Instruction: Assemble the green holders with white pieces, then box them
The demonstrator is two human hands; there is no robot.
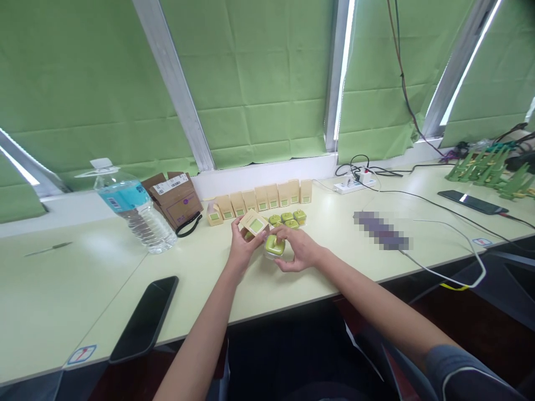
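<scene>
My left hand (242, 248) is closed around a small beige carton (254, 221) with a green square on its face, tilted above the table. Just to its right, my right hand (298, 249) grips a small clear container with a green lid (275, 245) by its sides, close to the carton. Behind my hands stand several matching green-lidded containers (287, 217) in a cluster. A row of similar beige cartons (261, 198) lines the back of the table. Part of the left hand's grip is hidden behind the carton.
A large water bottle (134, 206) and a brown cardboard box (178, 203) stand at the left. A black phone (146, 317) lies near the front edge. Rightward are a power strip (353, 185), cables, another phone (472, 202) and green plastic pieces (485, 167).
</scene>
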